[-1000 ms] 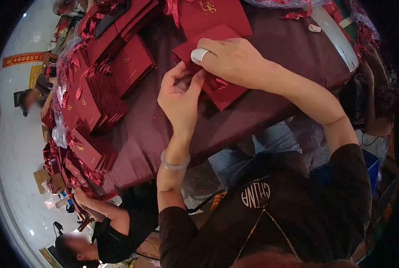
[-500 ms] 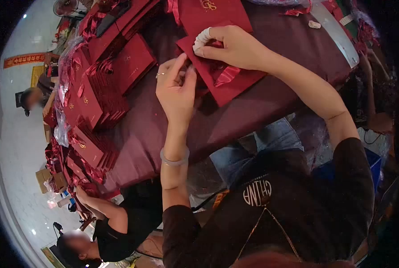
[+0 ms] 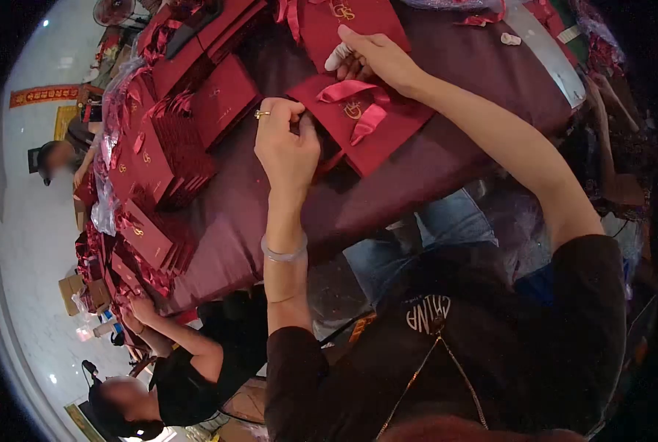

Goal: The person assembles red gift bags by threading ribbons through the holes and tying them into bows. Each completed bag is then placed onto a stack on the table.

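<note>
A red bag (image 3: pixel 388 140) with a gold logo lies tilted on the dark red cloth. Its glossy red ribbon (image 3: pixel 369 121) is looped loosely across the front. My left hand (image 3: pixel 286 147), with a ring and a pale bangle, is closed beside the bag's left edge; what its curled fingers hold, if anything, is hidden. Above the bag's upper edge my right hand (image 3: pixel 377 62) is held with fingers apart and nothing visible in it. White wrapping covers some of its fingertips. Another red bag (image 3: pixel 358 26) lies just beyond.
Stacks of red bags (image 3: pixel 152 166) line the left side of the cloth-covered table (image 3: pixel 229 247). A small white object (image 3: pixel 511 39) lies at the upper right. One co-worker (image 3: pixel 189 368) is at the lower left, another person (image 3: pixel 60 158) farther off.
My right hand has lifted off the bag and its fingers have spread. The ribbon now lies across the bag's front, with the logo showing. My left hand has drawn slightly down and curled more.
</note>
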`<state>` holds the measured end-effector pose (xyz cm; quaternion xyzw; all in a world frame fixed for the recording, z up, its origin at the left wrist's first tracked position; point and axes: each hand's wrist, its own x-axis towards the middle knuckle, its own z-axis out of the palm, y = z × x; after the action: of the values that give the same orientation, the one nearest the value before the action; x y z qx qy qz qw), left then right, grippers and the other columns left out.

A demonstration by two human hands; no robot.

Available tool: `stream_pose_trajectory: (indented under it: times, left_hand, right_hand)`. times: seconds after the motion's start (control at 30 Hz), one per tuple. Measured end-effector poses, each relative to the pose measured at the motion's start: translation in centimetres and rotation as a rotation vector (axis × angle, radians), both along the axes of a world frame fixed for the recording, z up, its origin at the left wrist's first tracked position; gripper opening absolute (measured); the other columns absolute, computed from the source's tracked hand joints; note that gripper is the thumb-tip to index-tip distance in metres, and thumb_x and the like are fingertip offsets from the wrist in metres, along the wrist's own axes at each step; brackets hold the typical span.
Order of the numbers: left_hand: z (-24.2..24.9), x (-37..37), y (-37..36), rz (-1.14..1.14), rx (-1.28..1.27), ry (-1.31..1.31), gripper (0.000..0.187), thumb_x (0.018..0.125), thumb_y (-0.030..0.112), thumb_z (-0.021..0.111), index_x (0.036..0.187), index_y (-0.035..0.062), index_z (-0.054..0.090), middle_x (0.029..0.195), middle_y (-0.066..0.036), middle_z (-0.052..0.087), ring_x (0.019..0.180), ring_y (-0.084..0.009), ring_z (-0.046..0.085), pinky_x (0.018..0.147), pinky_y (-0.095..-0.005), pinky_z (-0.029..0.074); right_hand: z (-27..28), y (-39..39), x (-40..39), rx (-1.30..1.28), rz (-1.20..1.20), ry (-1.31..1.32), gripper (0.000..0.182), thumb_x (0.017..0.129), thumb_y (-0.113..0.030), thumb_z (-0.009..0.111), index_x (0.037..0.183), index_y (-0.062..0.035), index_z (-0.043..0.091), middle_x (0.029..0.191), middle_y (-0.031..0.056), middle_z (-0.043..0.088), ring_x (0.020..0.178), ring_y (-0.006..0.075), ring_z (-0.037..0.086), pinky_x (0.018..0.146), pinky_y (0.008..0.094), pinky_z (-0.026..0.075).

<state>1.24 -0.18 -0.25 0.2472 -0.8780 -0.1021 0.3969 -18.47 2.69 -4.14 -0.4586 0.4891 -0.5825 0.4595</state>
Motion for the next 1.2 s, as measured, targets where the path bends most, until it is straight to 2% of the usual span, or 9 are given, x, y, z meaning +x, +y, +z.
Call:
stream_pose_trajectory:
  times: [0.17, 0.3, 0.43, 0.57, 0.67, 0.83, 0.9, 1.0, 1.2]
  left_hand:
    - [0.1, 2.1, -0.3, 0.084, 0.009, -0.178, 0.011, 0.073, 0.002, 0.062, 0.076, 0.004, 0.052, 0.073, -0.008, 0.05, 0.064, -0.024, 0.051, 0.057, -0.0334, 0.041]
    - [1.0, 8.0, -0.6, 0.15, 0.35, -0.265, 0.012, 0.073, 0.007, 0.066, 0.076, 0.0032, 0.055, 0.069, -0.008, 0.052, 0.065, -0.019, 0.052, 0.061, -0.0292, 0.041]
    - [-0.8, 11.9, -1.1, 0.345, 0.438, -0.268, 0.01, 0.076, 0.009, 0.065, 0.081, 0.0031, 0.059, 0.073, -0.007, 0.055, 0.072, -0.019, 0.054, 0.068, -0.0296, 0.042]
    - [-2.2, 12.1, 0.1, 0.52, 0.12, -0.222, 0.021, 0.078, 0.008, 0.063, 0.098, 0.0027, 0.059, 0.086, -0.011, 0.058, 0.085, -0.0276, 0.055, 0.079, -0.0357, 0.041]
    - [-0.7, 9.1, 3.3, 0.323, 0.027, -0.204, 0.029, 0.075, 0.01, 0.065, 0.102, 0.0055, 0.058, 0.101, -0.013, 0.054, 0.096, -0.0309, 0.051, 0.083, -0.0381, 0.04]
    - [-1.7, 6.0, 4.7, 0.086, 0.148, -0.281, 0.019, 0.071, 0.01, 0.071, 0.087, 0.0051, 0.063, 0.096, -0.01, 0.055, 0.091, -0.0254, 0.051, 0.078, -0.0373, 0.042]
    - [-1.8, 6.6, 4.8, 0.114, 0.116, -0.289, 0.016, 0.068, 0.009, 0.072, 0.078, 0.004, 0.061, 0.088, -0.009, 0.056, 0.084, -0.0243, 0.053, 0.074, -0.034, 0.043]
    - [-0.9, 8.5, 6.4, 0.023, 0.419, -0.314, 0.019, 0.066, 0.006, 0.073, 0.071, 0.0013, 0.056, 0.08, -0.009, 0.055, 0.077, -0.023, 0.054, 0.068, -0.0315, 0.044]
    - [-0.2, 9.2, 6.7, 0.107, 0.564, -0.409, 0.02, 0.067, 0.01, 0.074, 0.077, 0.0026, 0.059, 0.085, -0.009, 0.056, 0.082, -0.0235, 0.054, 0.072, -0.032, 0.044]
  right_hand:
    - [-0.1, 0.0, 0.6, 0.01, -0.029, 0.02, 0.061, 0.09, -0.051, 0.036, 0.083, 0.0018, 0.065, 0.074, 0.0087, 0.063, 0.068, 0.0152, 0.06, 0.066, 0.0269, 0.049]
    - [-0.6, -0.7, 0.9, 0.011, -0.021, 0.103, 0.061, 0.09, -0.051, 0.036, 0.08, 0.0007, 0.066, 0.069, 0.0093, 0.062, 0.063, 0.0149, 0.06, 0.063, 0.0283, 0.05]
    - [-0.6, -0.6, 1.1, 0.0, -0.033, 0.227, 0.059, 0.09, -0.05, 0.036, 0.081, -0.001, 0.066, 0.067, 0.0072, 0.062, 0.061, 0.014, 0.059, 0.063, 0.0271, 0.049]
    - [-0.4, -0.4, 1.2, -0.026, -0.032, 0.258, 0.056, 0.09, -0.049, 0.037, 0.08, -0.0013, 0.066, 0.067, 0.0064, 0.061, 0.061, 0.0141, 0.058, 0.062, 0.0271, 0.048]
    - [-0.3, -0.4, 1.1, -0.025, -0.031, 0.292, 0.055, 0.09, -0.048, 0.038, 0.081, -0.0011, 0.066, 0.067, 0.0065, 0.061, 0.061, 0.0139, 0.058, 0.062, 0.0268, 0.048]
    - [-0.8, -0.5, 1.1, -0.053, -0.03, 0.23, 0.053, 0.091, -0.046, 0.039, 0.081, -0.0007, 0.065, 0.067, 0.0071, 0.062, 0.062, 0.0137, 0.059, 0.062, 0.0262, 0.048]
    - [-0.7, -0.5, 1.0, -0.027, -0.042, 0.278, 0.051, 0.091, -0.044, 0.04, 0.082, -0.0009, 0.065, 0.068, 0.007, 0.062, 0.063, 0.0133, 0.059, 0.062, 0.0262, 0.049]
    - [-0.5, -0.5, 1.2, -0.017, -0.057, 0.288, 0.05, 0.091, -0.043, 0.041, 0.082, -0.0007, 0.065, 0.069, 0.007, 0.062, 0.064, 0.0131, 0.059, 0.062, 0.026, 0.049]
    - [-0.6, -0.6, 1.2, -0.009, -0.041, 0.299, 0.051, 0.092, -0.044, 0.039, 0.085, -0.0007, 0.065, 0.07, 0.0066, 0.062, 0.063, 0.013, 0.059, 0.062, 0.026, 0.049]
